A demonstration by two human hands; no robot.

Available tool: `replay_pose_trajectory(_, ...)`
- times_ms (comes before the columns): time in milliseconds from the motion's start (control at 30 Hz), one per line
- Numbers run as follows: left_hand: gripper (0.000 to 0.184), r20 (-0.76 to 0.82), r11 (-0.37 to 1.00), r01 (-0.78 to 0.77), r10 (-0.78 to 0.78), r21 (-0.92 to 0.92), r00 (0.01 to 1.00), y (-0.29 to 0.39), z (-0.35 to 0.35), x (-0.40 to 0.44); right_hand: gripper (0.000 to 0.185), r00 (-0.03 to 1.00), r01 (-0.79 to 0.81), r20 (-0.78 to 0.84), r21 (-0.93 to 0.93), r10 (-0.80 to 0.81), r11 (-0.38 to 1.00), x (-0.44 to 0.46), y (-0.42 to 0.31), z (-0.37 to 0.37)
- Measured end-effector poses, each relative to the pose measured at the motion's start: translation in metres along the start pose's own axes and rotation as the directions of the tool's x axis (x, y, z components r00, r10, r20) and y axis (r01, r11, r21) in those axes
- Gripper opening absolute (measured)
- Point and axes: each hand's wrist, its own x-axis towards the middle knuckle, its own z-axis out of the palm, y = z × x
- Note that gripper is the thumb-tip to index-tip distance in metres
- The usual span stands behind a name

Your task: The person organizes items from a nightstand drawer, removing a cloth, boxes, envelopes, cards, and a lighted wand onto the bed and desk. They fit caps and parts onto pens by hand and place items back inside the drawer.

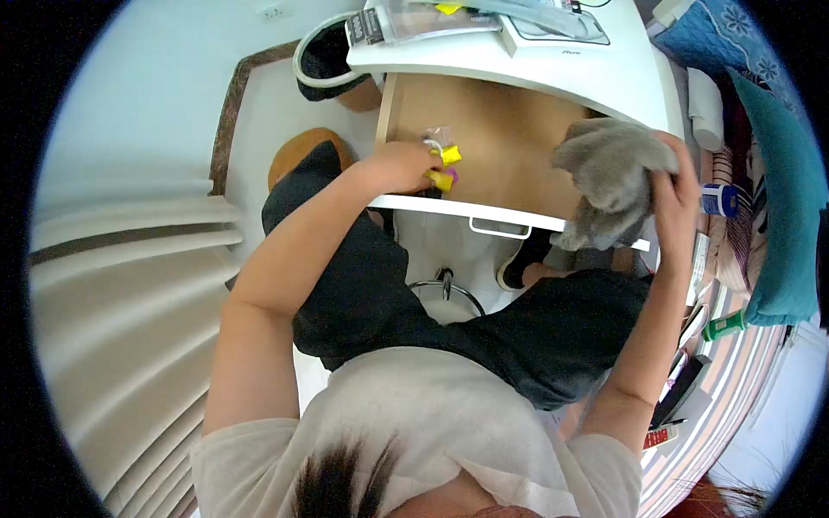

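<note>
Open desk drawer [509, 142]: left hand [401, 167] at yellow items [452, 155] inside, grip unclear; right hand [676, 183] gripping grey fabric [606, 173].

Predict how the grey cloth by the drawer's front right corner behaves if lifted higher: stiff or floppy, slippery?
Likely floppy: the grey cloth bunches in loose folds at the right hand, so expect sagging. Probably light for its size, since it looks thin and soft. Its matte, fuzzy-looking surface suggests little slip.

At top centre, a box [566, 36] lies on the desk [423, 57]; below, its drawer [505, 142] juts out; a bin [325, 71] stands upper left.
</note>
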Motion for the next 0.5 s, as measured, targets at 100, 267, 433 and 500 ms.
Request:
replay_pose_trajectory(100,0.038,0.005,0.995,-0.101,0.101,-0.025,0.995,0.000,-0.002,-0.003,0.032,0.980,0.132,0.184,-0.362,-0.068,0.923,0.012,0.038,0.022)
replay_pose_trajectory(267,0.037,-0.098,0.991,-0.093,0.083,-0.096,0.992,0.001,-0.006,-0.012,0.034,0.570,0.107,0.673,-0.629,0.471,0.770,0.006,0.102,0.060)
replay_pose_trajectory(433,0.032,-0.295,0.996,-0.037,0.011,-0.080,0.955,0.010,-0.029,-0.019,0.029,0.599,-0.254,0.775,-0.056,0.202,0.966,0.003,0.070,0.053)
replay_pose_trajectory(500,0.031,-0.447,0.985,-0.130,0.066,-0.115,0.892,0.004,-0.022,-0.012,0.028,0.643,-0.481,0.745,0.213,0.177,0.850,-0.006,0.047,0.049)
